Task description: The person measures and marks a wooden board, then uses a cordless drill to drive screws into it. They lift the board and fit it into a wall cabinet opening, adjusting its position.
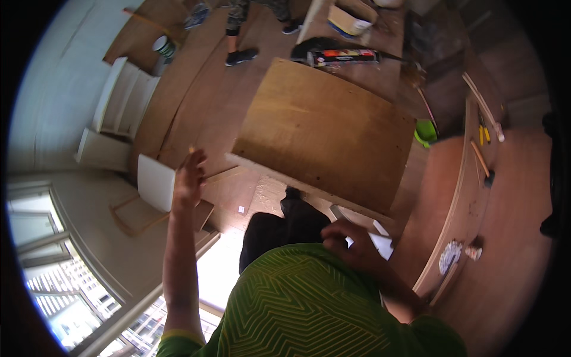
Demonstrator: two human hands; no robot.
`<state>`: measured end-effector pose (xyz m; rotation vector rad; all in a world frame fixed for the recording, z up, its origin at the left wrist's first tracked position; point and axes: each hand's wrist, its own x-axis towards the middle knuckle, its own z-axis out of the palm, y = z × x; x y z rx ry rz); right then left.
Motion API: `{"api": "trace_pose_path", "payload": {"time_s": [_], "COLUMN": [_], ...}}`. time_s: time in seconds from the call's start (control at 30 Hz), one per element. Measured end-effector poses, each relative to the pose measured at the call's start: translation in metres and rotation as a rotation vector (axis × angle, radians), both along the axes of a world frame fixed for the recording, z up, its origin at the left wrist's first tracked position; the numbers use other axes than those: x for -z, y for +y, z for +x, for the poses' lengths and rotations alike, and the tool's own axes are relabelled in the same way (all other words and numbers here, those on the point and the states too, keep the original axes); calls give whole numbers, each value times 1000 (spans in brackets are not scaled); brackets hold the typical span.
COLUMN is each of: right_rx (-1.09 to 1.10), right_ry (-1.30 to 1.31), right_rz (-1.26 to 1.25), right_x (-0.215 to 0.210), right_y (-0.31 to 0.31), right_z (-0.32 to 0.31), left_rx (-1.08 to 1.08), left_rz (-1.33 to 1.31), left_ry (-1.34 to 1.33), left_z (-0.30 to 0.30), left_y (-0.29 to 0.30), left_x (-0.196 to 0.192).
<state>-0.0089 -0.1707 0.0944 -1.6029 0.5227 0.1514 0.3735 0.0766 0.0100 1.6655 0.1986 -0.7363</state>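
My left hand (189, 178) is raised at the left, off the near-left corner of a brown wooden panel (324, 137). Its fingers are curled, with a small pale orange bit at their tips that I cannot make out. Close to the front of my green shirt is my right hand (352, 241), in shadow. Its fingers are bent, a bright gap shows between them and the thumb, and nothing can be seen in it. The panel lies flat in front of me, and neither hand touches it.
Beyond the panel, a cartridge tube (343, 56) and a white bucket (352, 22) rest on a board. A person's legs (237, 27) stand at the far left. At right are a green dustpan (425, 132) and a hammer (482, 162). A white chair (156, 183) stands left.
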Motion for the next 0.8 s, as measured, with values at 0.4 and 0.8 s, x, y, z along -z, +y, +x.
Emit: {"api": "trace_pose_path", "payload": {"time_s": [0.4, 0.8], "right_rx": [920, 1469], "right_ry": [-260, -477], "right_rz": [1083, 833], "right_x": [79, 84], "right_y": [57, 83], "right_z": [12, 100], "left_rx": [270, 880], "left_rz": [238, -222], "left_ry": [-197, -281], "left_z": [78, 118], "left_y": [-33, -198], "left_x": [-1, -47]}}
